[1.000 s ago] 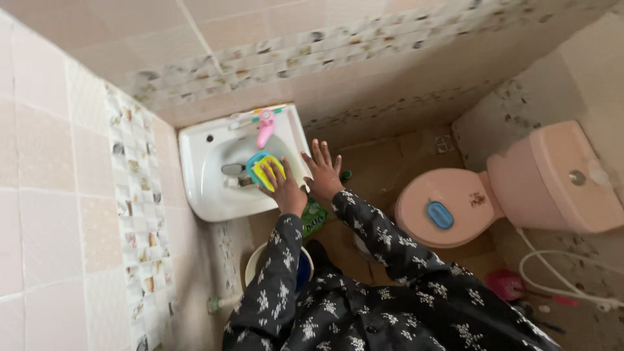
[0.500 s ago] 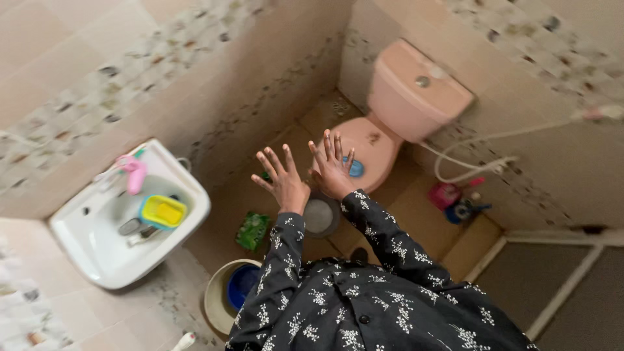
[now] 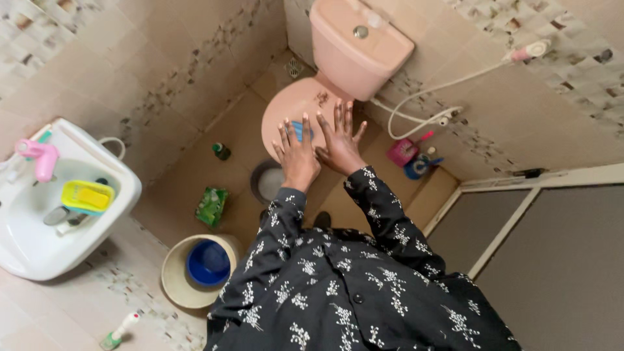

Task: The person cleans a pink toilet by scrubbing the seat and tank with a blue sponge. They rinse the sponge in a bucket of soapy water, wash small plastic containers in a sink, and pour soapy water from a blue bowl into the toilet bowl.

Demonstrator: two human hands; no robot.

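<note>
Both of my hands are held out flat in front of me with the fingers spread, holding nothing. My left hand (image 3: pixel 298 156) and my right hand (image 3: pixel 338 141) sit side by side above the closed lid of a pink toilet (image 3: pixel 296 107). A blue object (image 3: pixel 298 130) on the lid shows between my fingers. Behind the lid stands the pink cistern (image 3: pixel 359 45). Both arms wear dark sleeves with a white flower print.
A white sink (image 3: pixel 58 214) at the left holds a yellow soap dish (image 3: pixel 88 196) and a pink item (image 3: pixel 40 156). On the floor are a cream bucket (image 3: pixel 175 279) with a blue scoop (image 3: pixel 208 262), a green packet (image 3: pixel 212 206), a small dark bottle (image 3: pixel 221 151), a round drain (image 3: pixel 266 183). A spray hose (image 3: pixel 429 91) hangs on the right wall.
The view has swung from the sink towards the toilet. My hands, earlier over the sink, now hover over the toilet lid, still spread and empty.
</note>
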